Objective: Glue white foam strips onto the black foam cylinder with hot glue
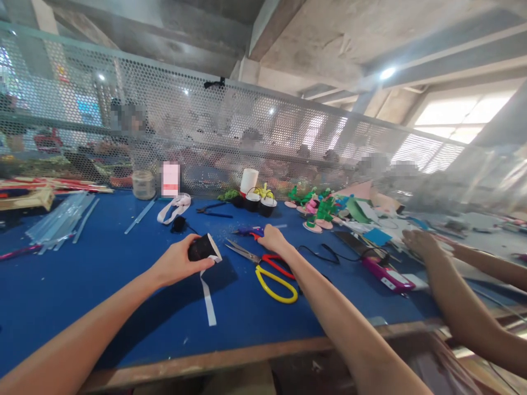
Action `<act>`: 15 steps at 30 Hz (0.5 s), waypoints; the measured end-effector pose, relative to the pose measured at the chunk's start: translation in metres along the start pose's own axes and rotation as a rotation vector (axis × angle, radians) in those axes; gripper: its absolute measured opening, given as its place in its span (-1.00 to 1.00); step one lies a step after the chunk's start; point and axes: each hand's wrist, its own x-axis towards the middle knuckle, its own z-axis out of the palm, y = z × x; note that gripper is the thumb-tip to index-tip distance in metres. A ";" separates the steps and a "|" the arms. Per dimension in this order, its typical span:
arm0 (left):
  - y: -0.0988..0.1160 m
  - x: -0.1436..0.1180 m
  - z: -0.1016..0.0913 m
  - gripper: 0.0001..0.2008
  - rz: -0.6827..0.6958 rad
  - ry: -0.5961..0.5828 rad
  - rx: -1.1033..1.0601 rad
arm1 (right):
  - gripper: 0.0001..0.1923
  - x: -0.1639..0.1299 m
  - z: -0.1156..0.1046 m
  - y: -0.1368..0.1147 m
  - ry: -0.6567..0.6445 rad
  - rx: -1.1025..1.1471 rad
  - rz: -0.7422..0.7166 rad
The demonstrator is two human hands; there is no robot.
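Note:
My left hand (175, 262) is closed around a small black cup (200, 248) with a white rim, tilted on its side above the blue table. A white ribbon strip (209, 302) hangs from the cup's rim, under my left thumb, down to the tabletop. My right hand (273, 240) has its fingers wrapped round the handle of a blue glue gun (246, 231), whose nozzle points left toward the cup. Just below that hand lie scissors (248, 254) with one red and one yellow handle, their blades pointing left.
Clear glue sticks (57, 219) lie at left. Behind are a ribbon coil (167, 211), pliers (214, 210), small black pots (267, 206) and green figures (325, 211). A magenta device (387, 276) sits right, beside a co-worker's hand (422, 241). A perforated screen (197, 131) bounds the back.

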 end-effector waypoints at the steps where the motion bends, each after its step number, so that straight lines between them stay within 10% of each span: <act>1: 0.000 0.000 0.000 -0.38 0.008 -0.001 0.010 | -0.72 -0.001 -0.002 0.000 0.011 0.032 0.014; 6: -0.004 0.003 -0.004 -0.39 0.007 -0.033 0.027 | -0.72 -0.022 -0.031 -0.003 0.037 0.247 -0.035; 15: -0.012 0.007 -0.014 -0.48 0.012 -0.231 -0.153 | -0.77 -0.077 -0.043 -0.026 -0.292 0.954 -0.383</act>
